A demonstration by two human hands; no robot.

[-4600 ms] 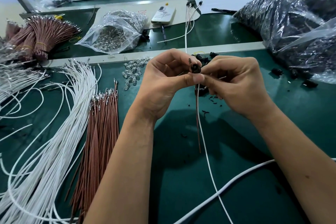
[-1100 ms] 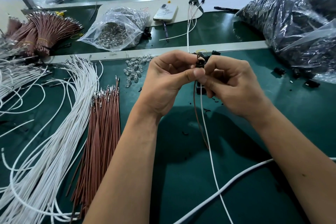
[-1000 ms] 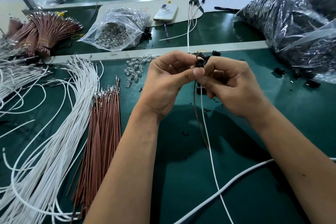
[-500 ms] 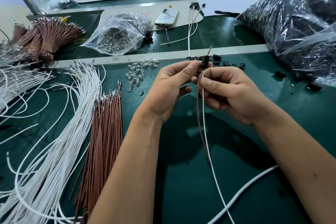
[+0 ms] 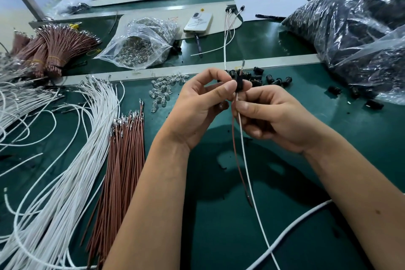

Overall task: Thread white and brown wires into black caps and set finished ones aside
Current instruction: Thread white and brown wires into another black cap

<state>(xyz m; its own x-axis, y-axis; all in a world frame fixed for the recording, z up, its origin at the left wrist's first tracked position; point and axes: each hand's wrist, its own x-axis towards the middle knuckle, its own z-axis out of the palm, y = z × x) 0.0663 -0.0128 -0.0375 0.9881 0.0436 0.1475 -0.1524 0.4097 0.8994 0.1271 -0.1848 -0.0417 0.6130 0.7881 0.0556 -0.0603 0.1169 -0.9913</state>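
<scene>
My left hand [image 5: 197, 105] pinches a black cap [image 5: 238, 84] between thumb and fingers above the green table. A metal wire tip [image 5: 242, 64] pokes out of the cap's top. My right hand [image 5: 274, 116] pinches the white wire [image 5: 247, 169] and the brown wire [image 5: 237, 164] just below the cap; both wires hang down toward me. Loose black caps [image 5: 263, 79] lie just behind my hands. Finished wired caps [image 5: 230, 19] lie further back. A fan of white wires [image 5: 72, 160] and a bundle of brown wires [image 5: 122, 160] lie at my left.
Small clear bulbs [image 5: 163, 92] are scattered left of my hands, more in a clear bag [image 5: 142, 44]. Big bags of black parts [image 5: 355, 33] fill the right. Tied brown wire bunches [image 5: 50, 48] sit far left. A phone [image 5: 198, 22] lies behind. A thick white cable [image 5: 291, 234] crosses the front right.
The cap has turned upright in my left hand's pinch, and a metal wire tip now sticks out of its top. My right hand has dropped below the cap onto the two wires.
</scene>
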